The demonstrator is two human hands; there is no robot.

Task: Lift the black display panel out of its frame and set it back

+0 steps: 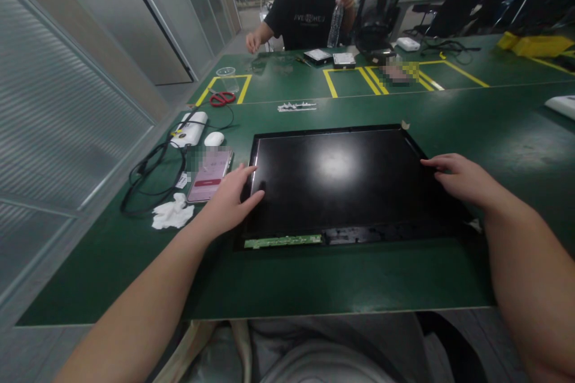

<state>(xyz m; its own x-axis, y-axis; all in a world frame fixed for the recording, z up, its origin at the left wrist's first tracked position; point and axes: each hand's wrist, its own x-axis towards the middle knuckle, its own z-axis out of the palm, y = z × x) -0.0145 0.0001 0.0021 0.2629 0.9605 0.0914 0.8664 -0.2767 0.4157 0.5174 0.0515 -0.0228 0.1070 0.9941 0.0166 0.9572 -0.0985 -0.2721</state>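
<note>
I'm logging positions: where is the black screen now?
In the head view, the black screen lies near mid-picture on the green table, between the left hand at its left edge and the right hand at its right.

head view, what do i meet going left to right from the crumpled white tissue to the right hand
Crumpled white tissue → phone → left hand → black screen panel → right hand.

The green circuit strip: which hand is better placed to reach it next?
Probably the left hand, closer to the green circuit strip; the right hand is across the display panel, at its right edge.
</note>
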